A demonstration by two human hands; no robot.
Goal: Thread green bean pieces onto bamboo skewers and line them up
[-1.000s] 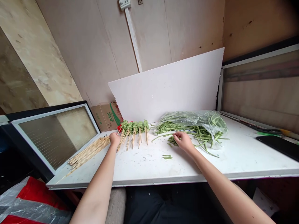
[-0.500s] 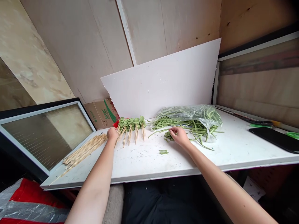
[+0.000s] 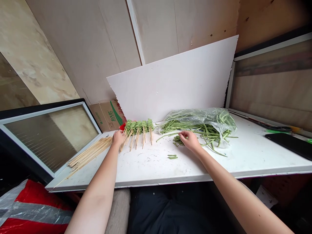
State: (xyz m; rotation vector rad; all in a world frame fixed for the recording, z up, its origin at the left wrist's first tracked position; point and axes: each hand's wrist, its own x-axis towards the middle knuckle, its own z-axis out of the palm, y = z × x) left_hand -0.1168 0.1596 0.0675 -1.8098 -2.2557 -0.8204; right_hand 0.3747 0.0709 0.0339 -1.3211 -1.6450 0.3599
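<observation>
My left hand [image 3: 118,137] is closed beside the left end of the bean skewers [image 3: 140,127]; its fingers point away, and what they hold is hidden. Short green bean pieces are threaded on the skewers' far ends, with bare sticks towards me. Loose bamboo skewers [image 3: 90,152] lie in a bundle just left of that hand. Over a small heap of cut bean pieces [image 3: 177,140], my right hand [image 3: 190,141] has its thumb and fingers drawn together; anything between them is too small to make out. A few separate bean pieces [image 3: 173,156] lie nearer to me.
Behind my right hand, a clear plastic bag [image 3: 207,117] spills long green beans [image 3: 175,126] onto the white table [image 3: 151,169]. A black phone [image 3: 289,144] and scissors [image 3: 280,128] lie at the right. A cardboard box [image 3: 106,115] and a white board [image 3: 170,83] stand behind.
The camera view has shifted slightly, so everything sits a little to the right and higher. Both hands stay at almost the same places on the table.
</observation>
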